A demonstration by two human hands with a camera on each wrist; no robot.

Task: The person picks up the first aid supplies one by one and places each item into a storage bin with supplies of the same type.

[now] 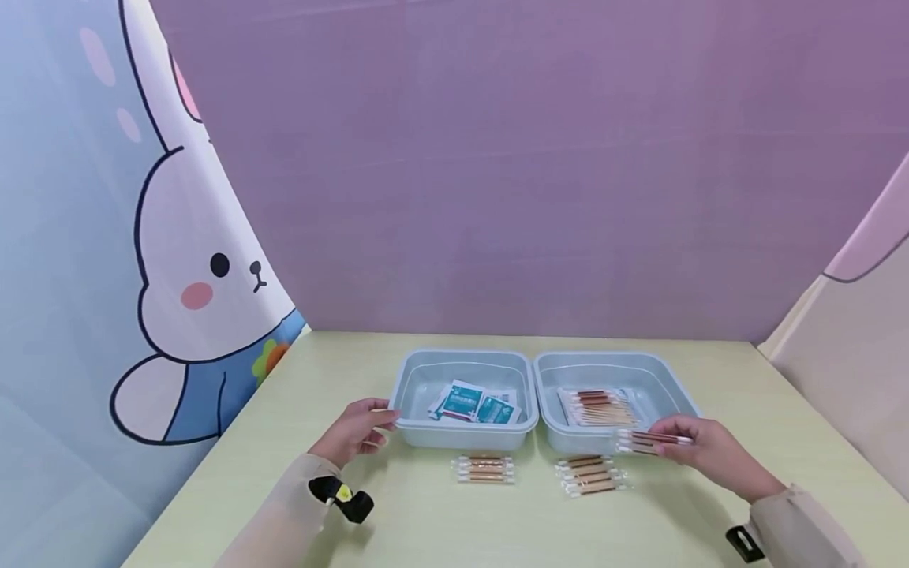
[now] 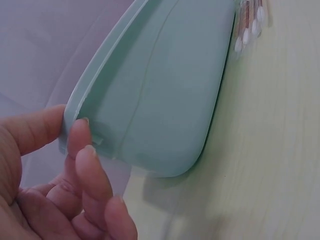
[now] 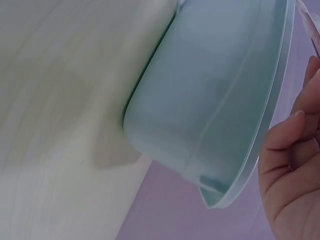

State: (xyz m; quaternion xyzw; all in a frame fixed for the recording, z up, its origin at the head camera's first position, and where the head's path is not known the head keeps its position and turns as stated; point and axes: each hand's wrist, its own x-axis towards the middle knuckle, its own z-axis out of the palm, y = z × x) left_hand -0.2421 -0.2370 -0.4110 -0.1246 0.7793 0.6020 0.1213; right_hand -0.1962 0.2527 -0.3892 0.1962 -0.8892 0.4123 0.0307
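My left hand (image 1: 357, 431) pinches the left corner of the rim of the left light-blue plastic basin (image 1: 461, 437), thumb and index finger on the lip as the left wrist view (image 2: 75, 107) shows. My right hand (image 1: 713, 456) holds a clear pack of brown iodine cotton swabs (image 1: 634, 440) at the front right rim of the right basin (image 1: 577, 439). That pack shows only at the edge of the right wrist view. Inside the left basin lie several white-and-teal sachets (image 1: 465, 401). More packed swabs (image 1: 600, 407) lie inside the right basin.
One flat row of packed swabs (image 1: 486, 468) lies on the pale yellow table (image 1: 412, 528) before the left basin. Another swab group (image 1: 591, 475) lies before the right basin. The basins stand side by side. A purple backdrop (image 1: 497, 197) rises behind the table.
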